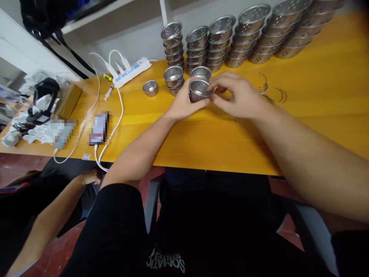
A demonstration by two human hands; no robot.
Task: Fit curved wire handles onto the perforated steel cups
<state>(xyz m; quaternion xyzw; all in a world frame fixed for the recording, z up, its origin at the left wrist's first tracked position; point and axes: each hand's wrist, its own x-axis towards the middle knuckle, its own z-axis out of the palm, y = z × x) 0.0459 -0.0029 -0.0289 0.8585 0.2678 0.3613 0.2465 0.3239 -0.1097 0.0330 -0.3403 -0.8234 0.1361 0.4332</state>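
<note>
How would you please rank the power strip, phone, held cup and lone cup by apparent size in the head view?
1. Power strip
2. Phone and held cup: too alike to rank
3. Lone cup, smallest

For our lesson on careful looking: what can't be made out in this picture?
Head view:
Phone: screen text, pixelated.
Rightmost cup stack: top cut off by upper edge.
Held cup: lower wall partly hidden by left hand.
Right hand: anything between its fingers, blurred, too small.
</note>
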